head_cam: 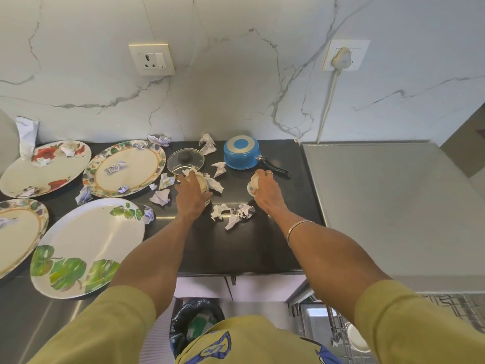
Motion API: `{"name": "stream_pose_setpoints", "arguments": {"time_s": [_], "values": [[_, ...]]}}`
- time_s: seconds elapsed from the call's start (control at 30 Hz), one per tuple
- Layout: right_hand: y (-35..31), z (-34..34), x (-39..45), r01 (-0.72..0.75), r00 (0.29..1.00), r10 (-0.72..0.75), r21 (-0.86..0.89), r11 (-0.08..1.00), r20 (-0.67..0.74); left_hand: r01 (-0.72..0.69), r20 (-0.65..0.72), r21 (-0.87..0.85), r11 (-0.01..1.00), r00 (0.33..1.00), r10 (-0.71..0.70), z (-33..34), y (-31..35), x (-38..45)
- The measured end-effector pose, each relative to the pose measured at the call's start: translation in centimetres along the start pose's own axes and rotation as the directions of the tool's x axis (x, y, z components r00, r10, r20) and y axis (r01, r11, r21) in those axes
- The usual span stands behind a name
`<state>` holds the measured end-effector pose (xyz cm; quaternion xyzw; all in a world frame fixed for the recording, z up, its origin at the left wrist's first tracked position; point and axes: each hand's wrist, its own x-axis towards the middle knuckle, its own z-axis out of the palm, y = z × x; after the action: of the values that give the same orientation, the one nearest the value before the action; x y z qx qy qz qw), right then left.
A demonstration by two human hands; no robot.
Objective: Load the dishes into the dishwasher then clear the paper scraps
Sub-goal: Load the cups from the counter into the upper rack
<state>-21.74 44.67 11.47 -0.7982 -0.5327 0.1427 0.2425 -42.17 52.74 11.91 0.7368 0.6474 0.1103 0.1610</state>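
On the black counter (236,248), my left hand (193,197) grips a cream cup (203,185) lying among crumpled paper scraps (233,214). My right hand (265,189) grips a second small cream cup (253,183), tilted on its side. Behind the hands an upturned blue saucepan (240,156) with a black handle stands beside a glass lid (185,160). Several large patterned plates lie to the left, among them a green-leaf plate (86,248) and a floral-rim plate (126,168) with scraps on it. Part of a dishwasher rack (341,334) shows at the bottom right.
A grey appliance top (388,200) adjoins the counter on the right. A bin with a black liner (195,324) stands on the floor below the counter edge. A white cord (328,106) hangs from a wall socket down behind the counter.
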Motion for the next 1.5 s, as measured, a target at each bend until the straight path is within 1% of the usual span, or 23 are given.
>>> {"name": "stream_pose_setpoints", "arguments": {"time_s": [0.23, 0.4, 0.6, 0.73, 0.8, 1.0, 1.17, 1.27, 1.4, 1.5], "values": [[1.9, -2.1, -3.8, 0.011, 0.999, -0.01, 0.024, 1.0, -0.05, -0.081, -0.02, -0.006, 0.997, 0.997, 0.081, -0.2, 4.1, -3.8], [4.5, -4.1, -7.3, -0.004, 0.996, 0.004, 0.008, 1.0, -0.084, -0.153, -0.026, -0.022, 0.988, 0.988, 0.153, 0.1, 8.0, -6.9], [8.0, -6.2, -12.0, -0.087, 0.989, 0.081, -0.043, 0.995, -0.124, -0.249, 0.044, -0.062, 0.966, 0.967, 0.252, 2.5, 11.6, -11.3], [9.0, -7.2, -15.5, -0.137, 0.98, 0.126, -0.062, 0.989, -0.154, -0.343, 0.08, -0.065, 0.937, 0.934, 0.347, 3.5, 13.0, -14.4], [9.3, -7.7, -17.1, -0.185, 0.968, 0.172, -0.054, 0.981, -0.18, -0.389, 0.098, -0.058, 0.92, 0.914, 0.393, 3.9, 13.3, -15.7], [10.0, -8.2, -23.5, -0.333, 0.908, 0.316, -0.018, 0.943, -0.276, -0.534, 0.15, -0.05, 0.844, 0.832, 0.535, 4.2, 13.5, -19.3], [10.2, -7.4, -30.9, -0.485, 0.83, 0.463, 0.01, 0.875, -0.311, -0.63, 0.2, -0.063, 0.774, 0.752, 0.628, 5.2, 13.3, -23.1], [10.2, -7.3, -35.6, -0.552, 0.784, 0.533, 0.033, 0.833, -0.319, -0.692, 0.237, -0.083, 0.717, 0.685, 0.689, 5.9, 13.4, -26.3], [11.5, -7.1, -41.5, -0.659, 0.695, 0.623, 0.029, 0.751, -0.358, -0.748, 0.281, -0.153, 0.646, 0.594, 0.754, 7.1, 13.9, -30.5], [12.6, -7.3, -44.9, -0.69, 0.64, 0.662, 0.086, 0.718, -0.39, -0.793, 0.32, -0.18, 0.582, 0.513, 0.797, 7.9, 14.8, -33.5]]}}
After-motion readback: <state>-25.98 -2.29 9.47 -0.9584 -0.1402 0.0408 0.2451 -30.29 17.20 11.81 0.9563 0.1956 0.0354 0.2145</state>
